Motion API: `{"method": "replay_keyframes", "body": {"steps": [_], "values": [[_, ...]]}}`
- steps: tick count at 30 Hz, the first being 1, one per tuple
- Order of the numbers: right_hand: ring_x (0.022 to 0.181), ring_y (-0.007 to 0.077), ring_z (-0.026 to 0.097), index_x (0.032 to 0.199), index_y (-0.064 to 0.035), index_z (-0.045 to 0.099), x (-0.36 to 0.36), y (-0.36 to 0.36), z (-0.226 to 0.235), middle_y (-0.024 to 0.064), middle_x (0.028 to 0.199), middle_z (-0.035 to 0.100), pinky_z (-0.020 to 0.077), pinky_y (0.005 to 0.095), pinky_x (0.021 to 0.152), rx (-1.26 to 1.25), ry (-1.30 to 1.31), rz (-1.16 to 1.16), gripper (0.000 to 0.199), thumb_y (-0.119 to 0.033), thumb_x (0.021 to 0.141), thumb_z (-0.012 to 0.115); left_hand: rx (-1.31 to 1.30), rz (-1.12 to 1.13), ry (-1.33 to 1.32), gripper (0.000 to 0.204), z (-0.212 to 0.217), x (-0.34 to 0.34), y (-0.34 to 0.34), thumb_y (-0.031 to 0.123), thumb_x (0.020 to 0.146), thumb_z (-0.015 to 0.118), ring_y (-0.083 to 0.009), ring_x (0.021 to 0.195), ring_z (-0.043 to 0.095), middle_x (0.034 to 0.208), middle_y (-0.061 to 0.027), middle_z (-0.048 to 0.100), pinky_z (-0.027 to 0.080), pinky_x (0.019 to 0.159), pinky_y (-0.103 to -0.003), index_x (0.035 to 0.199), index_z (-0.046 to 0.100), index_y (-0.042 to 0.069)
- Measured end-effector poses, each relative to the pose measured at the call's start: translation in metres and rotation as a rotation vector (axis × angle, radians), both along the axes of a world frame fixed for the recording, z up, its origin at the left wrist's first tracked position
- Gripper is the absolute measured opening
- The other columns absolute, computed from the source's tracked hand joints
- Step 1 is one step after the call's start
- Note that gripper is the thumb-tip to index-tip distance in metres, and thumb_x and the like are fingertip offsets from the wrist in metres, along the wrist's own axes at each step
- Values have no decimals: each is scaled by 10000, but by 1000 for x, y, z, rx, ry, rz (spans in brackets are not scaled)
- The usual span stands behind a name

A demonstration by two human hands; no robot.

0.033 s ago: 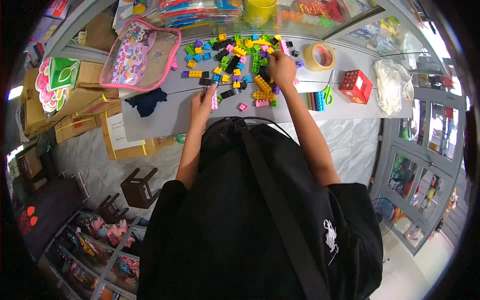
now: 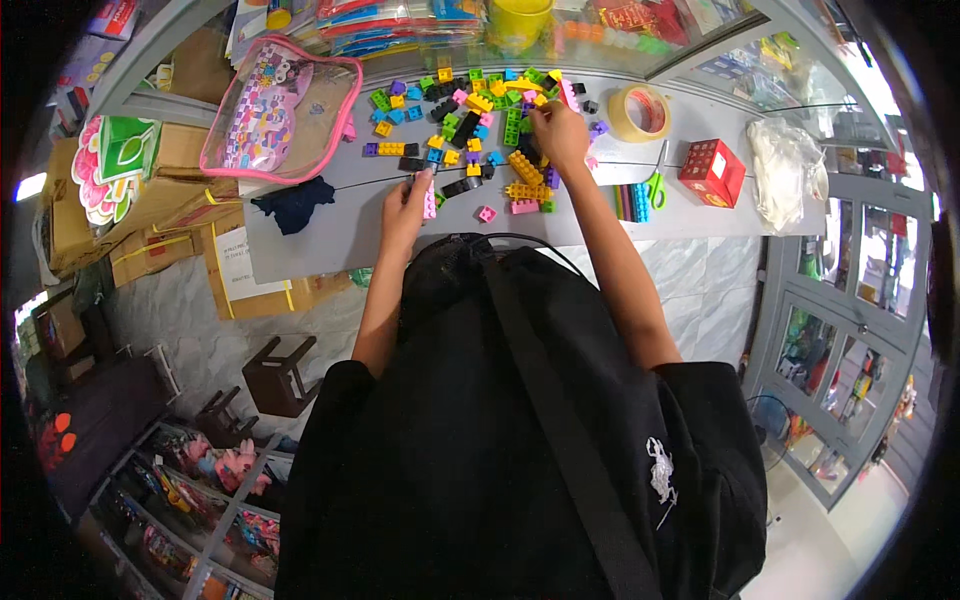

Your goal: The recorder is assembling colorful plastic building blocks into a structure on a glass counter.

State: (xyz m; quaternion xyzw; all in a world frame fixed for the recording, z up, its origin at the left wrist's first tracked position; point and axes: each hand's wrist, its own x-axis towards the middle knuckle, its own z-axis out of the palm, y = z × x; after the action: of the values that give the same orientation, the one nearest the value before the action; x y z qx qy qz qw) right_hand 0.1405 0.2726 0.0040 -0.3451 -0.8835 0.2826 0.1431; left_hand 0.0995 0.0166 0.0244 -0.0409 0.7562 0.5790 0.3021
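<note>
My left hand [image 2: 404, 208] rests at the near side of a spread of toy building bricks, with its fingers closed around a long pink brick [image 2: 430, 202]. Farther right, my right hand [image 2: 562, 136] reaches down into the pile, fingers bent and pressed together; whatever is between them is hidden. Near its fingertips lie a green brick [image 2: 512, 126], a yellow brick [image 2: 524, 168] and a long pink brick [image 2: 569, 95]. A small pink brick [image 2: 487, 214] lies by itself near the table's front edge. Black bricks [image 2: 462, 187] lie between my hands.
A clear pouch with pink trim [image 2: 340, 150] and a dark cloth [image 2: 294, 204] lie on the left of the grey table [image 2: 370, 235]. Rightward are a tape roll [image 2: 612, 115], green scissors [image 2: 656, 190], joined brick strips [image 2: 633, 203], a red box [image 2: 711, 173] and a plastic bag [image 2: 778, 178].
My right hand has shifted slightly to the left over the bricks. My left hand stays in place on the pink brick.
</note>
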Motion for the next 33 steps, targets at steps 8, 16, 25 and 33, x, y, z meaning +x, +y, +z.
{"method": "replay_keyframes", "body": {"steps": [8, 16, 25, 33], "values": [[778, 325, 624, 933, -45, 650, -22, -12, 11, 170, 812, 643, 489, 399, 671, 101, -335, 105, 382, -306, 659, 702, 20, 15, -158, 357, 10, -4, 2, 444, 812, 589, -74, 605, 538, 693, -10, 596, 390, 508, -219, 853, 575, 90], [681, 172, 612, 903, 26, 563, 17, -12, 36, 127, 757, 626, 478, 280, 632, -576, 354, 182, 268, -93, 674, 636, 551, 56, -446, 327, 14, 7, 2, 216, 818, 645, -171, 842, 570, 976, -48, 573, 495, 668, -367, 1081, 495, 92], [705, 112, 562, 842, -13, 543, 72, -80, 65, 61, 793, 605, 433, 223, 603, -1239, 403, 72, 140, 10, 741, 637, 485, -194, -192, 392, 44, 25, 33, 103, 803, 634, -195, 821, 622, 954, -90, 598, 554, 667, -327, 1137, 455, 4], [756, 98, 569, 1052, 14, 572, 89, -79, 65, 47, 866, 619, 446, 213, 657, -1330, 538, -28, 342, 3, 723, 666, 372, -261, -132, 383, 48, 39, 43, 118, 797, 645, -166, 778, 621, 948, -97, 609, 558, 612, -314, 1118, 482, -14]]}}
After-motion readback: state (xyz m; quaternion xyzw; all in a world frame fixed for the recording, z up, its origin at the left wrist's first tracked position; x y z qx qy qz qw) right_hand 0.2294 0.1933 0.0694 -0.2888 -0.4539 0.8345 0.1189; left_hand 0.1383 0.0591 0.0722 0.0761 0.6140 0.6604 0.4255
